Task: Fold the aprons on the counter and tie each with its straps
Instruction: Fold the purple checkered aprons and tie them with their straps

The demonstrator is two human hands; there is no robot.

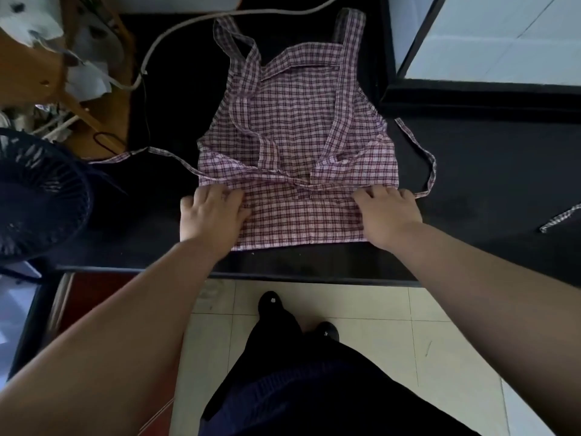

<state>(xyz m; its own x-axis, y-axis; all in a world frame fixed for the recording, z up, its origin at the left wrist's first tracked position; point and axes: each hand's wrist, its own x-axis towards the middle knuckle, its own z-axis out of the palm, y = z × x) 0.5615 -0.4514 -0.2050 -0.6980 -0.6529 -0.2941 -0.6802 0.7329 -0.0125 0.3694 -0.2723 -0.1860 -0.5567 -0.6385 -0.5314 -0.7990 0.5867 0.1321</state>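
Gripping one checked apron (295, 127) with two hands, at the fold nearest the person.
The fingers (217, 195) of the left hand (213, 215) are curling close together onto the fold's left edge, thumb lying on the cloth; the right hand (388, 212) is clutching the right edge likewise. Both forearms are reaching forward over the near rim. The apron is lying flat on the black surface (487, 171), its two waist straps (163, 152) trailing sideways and its two shoulder straps (353, 29) pointing away.

No readable text, labels, brands or numbers appeared anywhere, checked apron (295, 146) bore only its pattern, black counter (471, 171) unmarked
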